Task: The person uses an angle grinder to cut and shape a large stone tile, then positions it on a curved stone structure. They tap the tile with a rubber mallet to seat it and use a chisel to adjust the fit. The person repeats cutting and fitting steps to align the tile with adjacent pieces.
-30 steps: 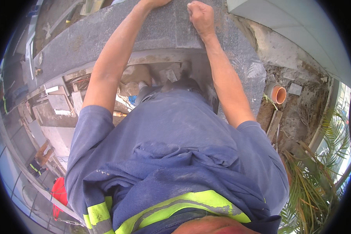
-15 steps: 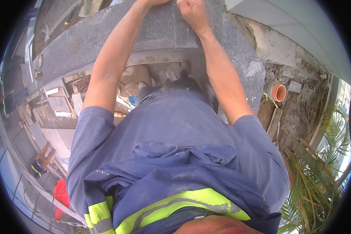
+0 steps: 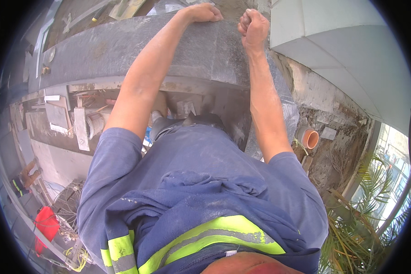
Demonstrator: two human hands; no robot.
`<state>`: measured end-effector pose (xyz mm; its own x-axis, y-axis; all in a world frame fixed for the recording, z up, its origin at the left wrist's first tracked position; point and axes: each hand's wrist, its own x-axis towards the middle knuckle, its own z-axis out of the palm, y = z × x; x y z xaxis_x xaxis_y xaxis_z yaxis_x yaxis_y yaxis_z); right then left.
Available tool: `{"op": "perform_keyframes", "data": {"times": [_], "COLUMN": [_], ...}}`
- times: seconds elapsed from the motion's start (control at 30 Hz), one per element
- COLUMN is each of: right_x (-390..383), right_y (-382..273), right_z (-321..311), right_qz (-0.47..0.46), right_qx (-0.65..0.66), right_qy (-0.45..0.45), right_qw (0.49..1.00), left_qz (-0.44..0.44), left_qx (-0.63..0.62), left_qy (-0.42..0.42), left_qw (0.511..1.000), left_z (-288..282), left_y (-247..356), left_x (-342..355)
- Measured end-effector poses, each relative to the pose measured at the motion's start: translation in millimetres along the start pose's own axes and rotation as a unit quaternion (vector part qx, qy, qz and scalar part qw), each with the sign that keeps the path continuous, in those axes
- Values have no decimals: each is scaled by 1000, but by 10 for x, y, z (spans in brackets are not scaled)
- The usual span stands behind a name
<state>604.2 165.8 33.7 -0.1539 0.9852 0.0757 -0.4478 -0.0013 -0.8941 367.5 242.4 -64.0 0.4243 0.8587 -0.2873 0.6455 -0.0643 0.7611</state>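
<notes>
My left hand [image 3: 206,13] is at the far edge of a dusty dark grey stone slab [image 3: 187,52], its fingers curled together and pointing right. To its right, my right hand [image 3: 253,28] is closed in a fist over the slab's far right part, close to a pale panelled structure. A short gap lies between the two hands. Whatever they hold, if anything, is too small or too hidden to make out. Both forearms stretch forward across the slab.
An orange pipe end [image 3: 310,139] sticks out of rough soil on the right, with palm fronds [image 3: 351,219] nearer. Pale panels [image 3: 324,23] rise at the far right. Leftward lie board offcuts [image 3: 57,114], a wire fan guard [image 3: 68,201] and a red cloth-like thing [image 3: 46,226].
Both hands show lower in the picture and farther to the right, and the view has shifted too. The gap between the hands looks about the same, and they stay closed.
</notes>
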Motion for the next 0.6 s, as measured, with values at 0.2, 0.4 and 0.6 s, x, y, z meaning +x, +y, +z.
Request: {"op": "perform_keyframes", "data": {"times": [0.2, 0.4, 0.6], "right_x": [322, 171, -165], "right_y": [269, 217, 741], "right_z": [-179, -173, -213], "right_qz": [17, -244, -152], "right_qx": [-67, -532, -735], "right_qy": [-10, -12, 37], "right_qw": [998, 811, 660], "left_qz": [93, -3, -68], "left_qx": [138, 90, 70], "left_qy": [59, 6, 8], "left_qw": [984, 996, 995], "left_z": [-1, -186, -39], "left_y": [-297, -245, 457], "left_x": [34, -67, -537]}}
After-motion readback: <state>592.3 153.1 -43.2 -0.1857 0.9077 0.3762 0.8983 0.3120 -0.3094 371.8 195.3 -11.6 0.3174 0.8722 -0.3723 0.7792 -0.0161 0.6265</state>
